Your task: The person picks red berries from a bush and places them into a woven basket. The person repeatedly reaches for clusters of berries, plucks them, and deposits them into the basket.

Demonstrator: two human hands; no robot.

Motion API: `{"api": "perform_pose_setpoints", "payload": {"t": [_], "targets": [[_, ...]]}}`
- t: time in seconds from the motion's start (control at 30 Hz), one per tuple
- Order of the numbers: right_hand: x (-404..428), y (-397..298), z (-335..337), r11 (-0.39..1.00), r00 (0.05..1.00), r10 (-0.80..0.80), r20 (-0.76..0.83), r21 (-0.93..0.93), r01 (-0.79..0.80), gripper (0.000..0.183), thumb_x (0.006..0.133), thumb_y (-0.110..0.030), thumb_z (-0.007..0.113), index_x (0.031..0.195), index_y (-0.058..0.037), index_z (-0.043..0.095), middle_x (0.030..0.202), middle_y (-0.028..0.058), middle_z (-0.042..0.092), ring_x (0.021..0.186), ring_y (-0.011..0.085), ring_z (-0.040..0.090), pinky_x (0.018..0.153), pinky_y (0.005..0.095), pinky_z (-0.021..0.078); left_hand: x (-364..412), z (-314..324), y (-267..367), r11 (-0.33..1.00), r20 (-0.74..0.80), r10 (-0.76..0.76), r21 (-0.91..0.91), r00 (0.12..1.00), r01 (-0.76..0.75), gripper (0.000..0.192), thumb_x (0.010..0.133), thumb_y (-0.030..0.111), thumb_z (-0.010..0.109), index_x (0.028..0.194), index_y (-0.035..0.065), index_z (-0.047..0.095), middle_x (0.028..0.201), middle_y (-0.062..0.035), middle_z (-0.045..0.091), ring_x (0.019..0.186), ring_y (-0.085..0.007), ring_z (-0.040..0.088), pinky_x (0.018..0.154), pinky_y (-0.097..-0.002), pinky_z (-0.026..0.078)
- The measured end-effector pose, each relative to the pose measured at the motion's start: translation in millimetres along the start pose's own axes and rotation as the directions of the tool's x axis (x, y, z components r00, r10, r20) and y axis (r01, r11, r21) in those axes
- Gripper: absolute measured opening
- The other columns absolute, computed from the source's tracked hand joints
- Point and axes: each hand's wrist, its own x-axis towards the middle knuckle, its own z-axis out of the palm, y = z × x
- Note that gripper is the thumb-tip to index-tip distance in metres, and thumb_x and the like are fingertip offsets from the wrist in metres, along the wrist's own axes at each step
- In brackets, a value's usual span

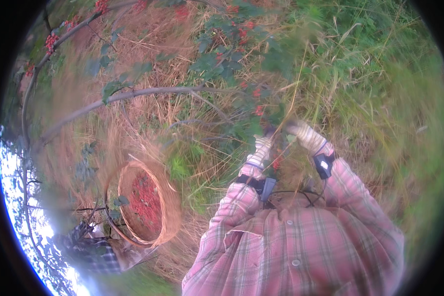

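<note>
My left hand (262,146), in a striped knit glove with dark fingers, is in the middle of the view among thin stems and green leaves. Just right of it is my right hand (304,134), gloved the same way and slightly higher. Both sets of fingers are blurred, so what they grip is unclear. A small cluster of red berries (277,162) hangs between my wrists. Above my hands, more red berries (259,110) grow on a leafy branch. To the left, a wicker basket (166,207) with a hooped handle stands tilted in view, holding many red berries (146,199).
A bare grey branch (133,94) crosses from the left towards my hands. Another curved branch (35,74) with berry clusters arcs along the upper left. Plaid cloth (100,255) lies beside the basket. Tall grass (403,100) fills the right side.
</note>
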Motion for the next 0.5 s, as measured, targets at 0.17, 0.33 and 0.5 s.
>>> {"api": "perform_pose_setpoints", "payload": {"t": [0.17,0.33,0.5], "targets": [[-13.5,17.9,-15.1,0.788,0.994,0.069,-0.084,0.615,-0.002,0.026,0.082,-0.016,0.071,0.104,-0.0049,0.064,0.092,0.0059,0.068,0.077,0.0161,0.063,0.058,0.0280,0.0485,-3.2,-16.0,4.1,0.985,0.027,0.146,-0.102,0.989,-0.143,0.031,0.089,0.013,0.053,0.119,0.0077,0.056,0.082,-0.0103,0.067,0.065,-0.0241,0.063,0.058,-0.0374,0.049],[-3.5,34.9,-17.1,0.837,0.998,0.057,-0.018,0.545,-0.038,0.028,0.083,-0.012,0.071,0.107,-0.0057,0.059,0.093,0.0066,0.067,0.078,0.0179,0.064,0.058,0.0306,0.0517,11.3,-6.8,3.1,0.972,-0.013,0.117,-0.204,0.993,-0.117,0.029,0.095,0.028,0.051,0.114,0.0081,0.061,0.082,-0.0114,0.067,0.067,-0.0219,0.063,0.059,-0.0353,0.050],[35.8,82.7,-48.8,0.894,0.920,-0.343,0.188,-0.236,0.382,0.040,0.086,-0.014,0.069,0.121,-0.0029,0.053,0.115,0.0105,0.057,0.101,0.0255,0.059,0.083,0.0355,0.0502,6.3,1.8,44.2,0.501,0.070,-0.243,-0.845,0.967,0.187,0.031,0.098,0.032,0.051,0.112,0.0075,0.064,0.081,-0.0075,0.067,0.068,-0.0171,0.061,0.060,-0.0316,0.049]]}}
